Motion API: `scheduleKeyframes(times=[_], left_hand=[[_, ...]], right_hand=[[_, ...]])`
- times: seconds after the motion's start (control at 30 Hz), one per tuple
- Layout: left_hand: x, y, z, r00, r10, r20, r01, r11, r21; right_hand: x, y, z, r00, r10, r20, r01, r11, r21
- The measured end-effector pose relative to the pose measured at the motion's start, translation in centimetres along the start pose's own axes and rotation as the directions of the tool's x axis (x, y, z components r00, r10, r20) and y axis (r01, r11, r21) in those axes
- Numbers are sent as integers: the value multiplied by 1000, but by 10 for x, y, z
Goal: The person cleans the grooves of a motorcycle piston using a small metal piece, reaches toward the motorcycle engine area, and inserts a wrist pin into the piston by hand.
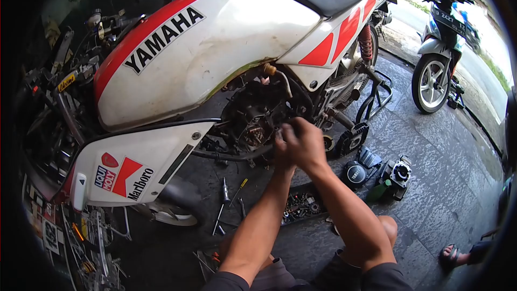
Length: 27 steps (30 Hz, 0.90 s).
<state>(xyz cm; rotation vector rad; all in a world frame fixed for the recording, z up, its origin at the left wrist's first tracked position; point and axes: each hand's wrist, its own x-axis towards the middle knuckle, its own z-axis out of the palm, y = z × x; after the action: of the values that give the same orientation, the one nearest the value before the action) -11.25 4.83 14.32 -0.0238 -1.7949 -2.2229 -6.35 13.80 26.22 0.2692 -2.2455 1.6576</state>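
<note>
My right hand [305, 139] is curled closed just in front of the motorcycle's engine [252, 116]. Close against it, my left hand [282, 152] is also closed and partly covered by the right. Whatever the fingers hold is hidden. The engine looks dark and greasy, with an opened side that shows metal parts [255, 132]. A pale hose [285, 83] hangs down above my hands from under the white and red fuel tank [199, 54]. Below the engine runs a dark frame tube [231, 156].
On the floor lie a socket wrench [221, 205], a yellow-handled screwdriver [238, 192] and a tray of small parts [302, 213]. To the right are a round engine cover [355, 173], a cylinder block [399, 172] and a green bottle [378, 190]. A parked scooter [439, 48] and another person's foot [453, 253] are farther right.
</note>
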Motion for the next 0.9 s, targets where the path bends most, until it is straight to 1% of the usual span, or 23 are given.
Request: scheduleKeyframes(times=[0.03, 0.07, 0.1, 0.13, 0.2, 0.23, 0.27, 0.3, 0.33, 0.37, 0.43, 0.5, 0.53, 0.57, 0.63, 0.7, 0.73, 0.77, 0.8, 0.83, 0.87, 0.9], left_hand=[[-1, 7, 1, 1000, 12, -6, -12, 999, 31], [-1, 12, 2, 1000, 25, -11, -24, 998, 61], [-4, 12, 3, 996, 60, -67, -48, 986, 159], [-12, 21, 6, 995, 56, -81, -42, 986, 159], [-27, 43, 10, 980, 199, -21, -171, 888, 428], [-34, 58, 13, 981, 193, -32, -160, 886, 436], [-39, 73, 16, 984, 177, 28, -171, 879, 446], [-43, 81, 15, 984, 155, 92, -180, 871, 457], [-43, 83, 12, 987, 113, 115, -155, 863, 481], [-42, 86, 9, 987, 109, 118, -154, 855, 495], [-43, 95, 4, 976, 109, 188, -201, 784, 587], [-46, 99, 1, 980, 70, 188, -173, 769, 616], [-48, 97, -1, 977, 94, 192, -195, 765, 615], [-49, 96, -2, 972, 117, 202, -219, 760, 612], [-53, 98, -1, 976, 61, 209, -177, 781, 598], [-53, 92, -7, 960, 141, 244, -262, 764, 589], [-52, 94, -10, 954, 142, 263, -278, 744, 608], [-50, 94, -12, 953, 150, 262, -285, 730, 621], [-49, 93, -12, 943, 169, 288, -322, 687, 652], [-49, 91, -13, 932, 185, 312, -355, 640, 681], [-47, 90, -15, 905, 231, 356, -420, 610, 672], [-45, 95, -17, 893, 208, 399, -440, 590, 677]], right_hand=[[-5, 19, -9, 999, 9, -53, -9, 1000, 13], [-11, 26, -23, 996, 34, -84, -36, 999, -27], [-16, 30, -33, 987, 145, -72, -144, 989, 23], [-20, 48, -39, 985, 166, -49, -166, 986, 16], [-26, 73, -46, 982, 190, -12, -190, 982, 12], [-30, 79, -48, 949, 309, 67, -316, 926, 208], [-33, 85, -50, 897, 409, 168, -442, 812, 382], [-36, 89, -51, 889, 420, 182, -458, 801, 386], [-35, 90, -52, 867, 413, 280, -499, 710, 497], [-32, 90, -53, 846, 384, 371, -534, 602, 593], [-29, 89, -50, 839, 360, 408, -544, 567, 619], [-25, 88, -44, 819, 277, 502, -571, 472, 672], [-25, 86, -41, 822, 243, 515, -568, 418, 709], [-27, 82, -40, 818, 254, 517, -575, 411, 707], [-29, 79, -38, 846, 219, 486, -528, 464, 711], [-32, 86, -36, 832, 223, 508, -550, 456, 700], [-33, 81, -38, 830, 246, 500, -553, 476, 684], [-30, 77, -35, 834, 256, 489, -548, 496, 674], [-30, 85, -27, 860, 233, 453, -504, 521, 689], [-31, 86, -24, 855, 253, 452, -517, 484, 706], [-30, 87, -23, 856, 275, 438, -517, 456, 724], [-30, 87, -24, 853, 301, 426, -520, 430, 738]])
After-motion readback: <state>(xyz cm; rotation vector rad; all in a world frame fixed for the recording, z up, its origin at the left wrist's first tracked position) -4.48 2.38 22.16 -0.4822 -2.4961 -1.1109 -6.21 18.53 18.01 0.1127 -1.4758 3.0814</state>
